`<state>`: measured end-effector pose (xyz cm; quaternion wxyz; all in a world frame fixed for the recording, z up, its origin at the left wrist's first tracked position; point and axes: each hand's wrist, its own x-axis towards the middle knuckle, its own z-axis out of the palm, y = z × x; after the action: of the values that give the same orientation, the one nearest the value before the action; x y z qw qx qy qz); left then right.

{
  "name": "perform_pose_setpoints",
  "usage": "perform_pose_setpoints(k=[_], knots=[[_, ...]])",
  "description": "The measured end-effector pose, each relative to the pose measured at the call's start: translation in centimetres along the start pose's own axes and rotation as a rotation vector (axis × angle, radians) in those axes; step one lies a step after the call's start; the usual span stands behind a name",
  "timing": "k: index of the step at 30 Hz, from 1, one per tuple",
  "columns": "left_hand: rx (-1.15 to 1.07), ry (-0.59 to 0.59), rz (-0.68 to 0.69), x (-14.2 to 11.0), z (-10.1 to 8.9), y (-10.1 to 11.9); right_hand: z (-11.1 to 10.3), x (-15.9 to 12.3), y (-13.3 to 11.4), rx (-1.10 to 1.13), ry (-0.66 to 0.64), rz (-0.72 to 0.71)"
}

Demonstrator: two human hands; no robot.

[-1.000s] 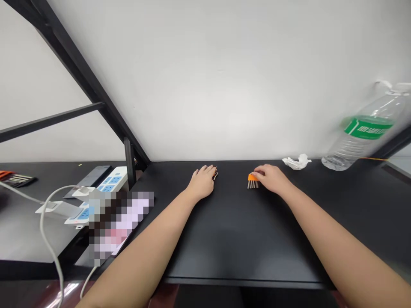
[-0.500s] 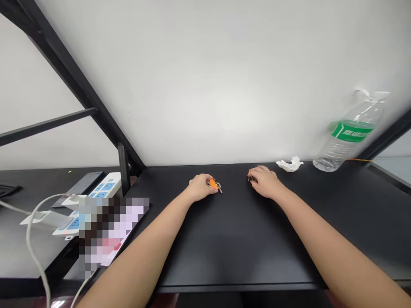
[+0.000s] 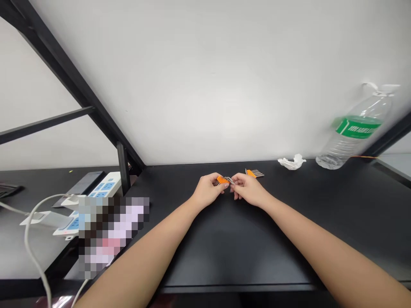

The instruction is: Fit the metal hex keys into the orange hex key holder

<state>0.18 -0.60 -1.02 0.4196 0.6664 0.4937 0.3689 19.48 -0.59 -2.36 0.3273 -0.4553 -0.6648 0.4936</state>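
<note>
My left hand (image 3: 208, 191) is closed around a small orange holder of metal hex keys (image 3: 222, 180), lifted just above the black table (image 3: 244, 239). My right hand (image 3: 248, 189) meets it from the right, its fingertips pinching the metal ends that stick out of that holder. A second orange hex key set (image 3: 253, 173) lies on the table just behind my right hand, untouched.
A crumpled white tissue (image 3: 291, 162) and a clear water bottle with a green label (image 3: 353, 130) stand at the back right by the wall. At left are a white power strip (image 3: 105, 187), white cables (image 3: 35, 239), a dark phone and black frame bars (image 3: 80, 94).
My left hand picked up its hex key set and moved right. My right hand left the other set on the table and came left to join it at the centre.
</note>
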Motion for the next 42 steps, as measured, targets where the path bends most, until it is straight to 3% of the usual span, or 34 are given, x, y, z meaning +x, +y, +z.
perform_pose_setpoints(k=[3, 7, 12, 14, 16, 19, 22, 25, 33, 37, 42], knots=[[0.092, 0.01, -0.018, 0.0, -0.2, 0.1, -0.6, 0.2, 0.0, -0.099, 0.072, 0.054], [0.091, -0.027, -0.065, 0.2, -0.9, 0.1, -2.6, -0.1, -0.2, -0.405, 0.195, 0.099], [-0.042, 0.011, -0.047, 0.2, -1.2, 0.2, -4.5, -1.4, -0.9, -0.737, 0.1, 0.119], [-0.096, 0.01, -0.029, -0.1, -0.9, 0.3, -3.9, -1.8, -1.3, -0.626, 0.093, 0.045], [-0.093, -0.013, -0.017, -0.4, -0.4, 0.4, -2.6, -1.8, -1.6, -0.334, 0.064, -0.034], [-0.003, -0.032, 0.011, -0.7, 0.2, 0.4, -0.6, -1.4, -1.6, 0.096, -0.011, -0.023], [0.063, -0.027, 0.044, -0.7, 0.3, 0.4, 0.0, -1.0, -1.2, 0.25, -0.066, -0.003], [0.088, -0.065, 0.053, -0.7, 0.2, 0.6, -0.7, -0.9, -1.0, 0.25, -0.093, -0.006], [0.056, -0.124, 0.003, -0.4, -0.6, 0.5, -2.8, -1.0, -0.9, 0.001, 0.04, 0.047], [0.038, -0.124, -0.019, 0.0, -1.0, -0.1, -3.8, -0.9, -0.9, -0.378, 0.118, 0.063], [-0.041, -0.11, -0.041, 0.1, -1.1, 0.0, -4.5, -1.2, -0.7, -0.872, 0.12, 0.018]])
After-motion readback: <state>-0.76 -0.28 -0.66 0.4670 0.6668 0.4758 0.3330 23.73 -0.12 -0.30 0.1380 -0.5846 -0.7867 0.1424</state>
